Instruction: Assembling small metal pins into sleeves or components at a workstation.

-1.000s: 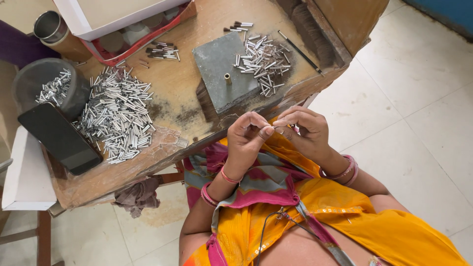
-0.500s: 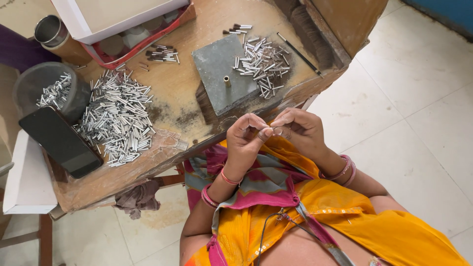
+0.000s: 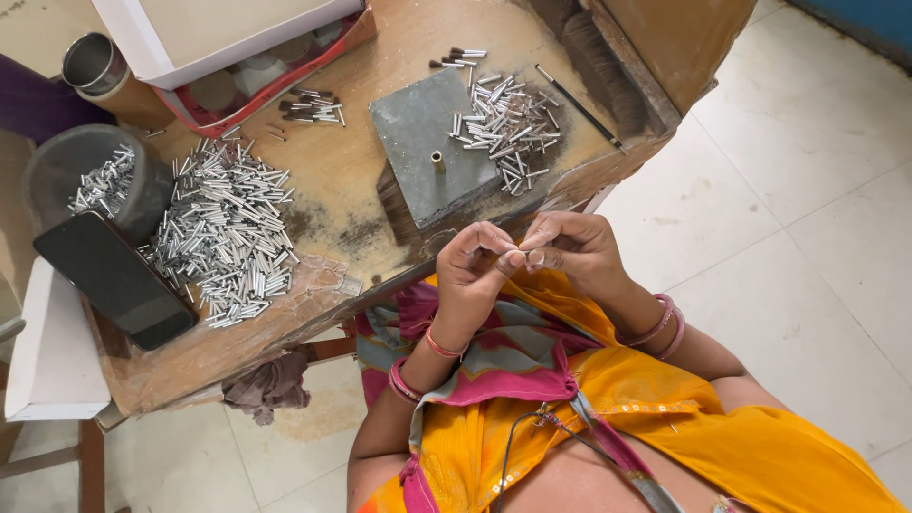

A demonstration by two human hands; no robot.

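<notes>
- My left hand (image 3: 475,261) and my right hand (image 3: 575,252) stay close together, just above my lap, the same as a second ago.
- Both hands pinch one small metal tube (image 3: 535,256). It sits right between my fingertips, and the fingers are closed tight on it.
- Almost nothing has changed. The hands have only shifted a tiny bit, and the tube has not left my fingers.
- I think this means I am still busy with this one little piece and have not put it down yet.
- Just past my pinch, on the wooden table (image 3: 351,180), sits a grey block (image 3: 418,142) with a short brass pin (image 3: 438,161) sticking up.
- Beside the block, a bit farther from my right hand, lies a small heap of tubes (image 3: 503,123) and a thin black stick (image 3: 579,106).
- Well away from my left hand lies a big heap of shiny tubes (image 3: 228,233). None of them have moved.
- Even farther on that side are a dark round tub (image 3: 52,180) with some tubes in it and a black phone (image 3: 114,280) lying flat.
- At the far edge of the table are a white box (image 3: 218,33) and a round tin (image 3: 90,65).
</notes>
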